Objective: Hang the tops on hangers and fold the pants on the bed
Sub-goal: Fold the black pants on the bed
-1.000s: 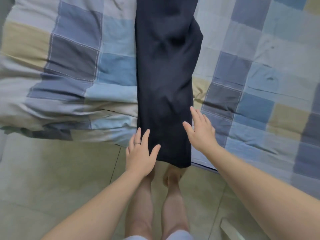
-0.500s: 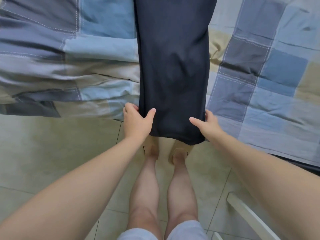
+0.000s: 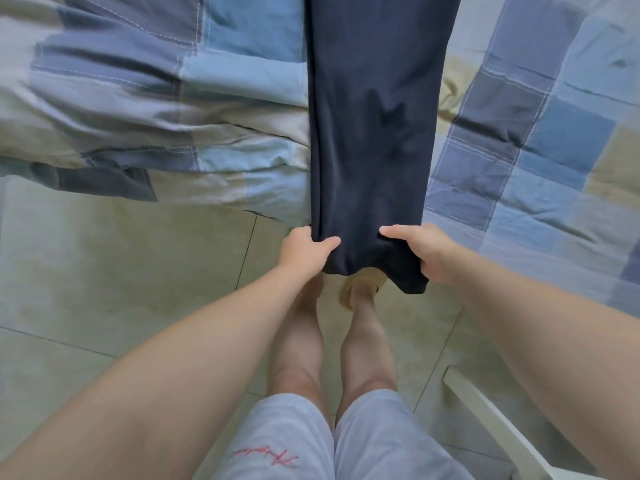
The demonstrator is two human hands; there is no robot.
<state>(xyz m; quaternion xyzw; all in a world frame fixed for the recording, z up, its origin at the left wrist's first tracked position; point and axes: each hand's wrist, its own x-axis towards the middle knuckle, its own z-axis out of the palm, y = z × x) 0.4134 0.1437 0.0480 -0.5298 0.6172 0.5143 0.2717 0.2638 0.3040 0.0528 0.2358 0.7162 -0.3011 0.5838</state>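
Dark navy pants [image 3: 372, 133] lie lengthwise on the bed, legs stacked, their hem end hanging over the bed's near edge. My left hand [image 3: 303, 249] grips the left corner of the hem, thumb on top of the cloth. My right hand [image 3: 427, 251] pinches the right corner, thumb across the fabric and fingers underneath. The hem is bunched and lifted between both hands, above my feet. The waist end runs out of view at the top.
A checked blue, grey and beige quilt [image 3: 145, 109] covers the bed, rumpled at the left. A pale tiled floor [image 3: 121, 265] lies below. A white bar of furniture [image 3: 491, 427] angles in at the lower right, beside my legs.
Both hands went from lying flat beside the pant legs to gripping the hem corners. The hem is now gathered and lifted off the bed edge toward me.
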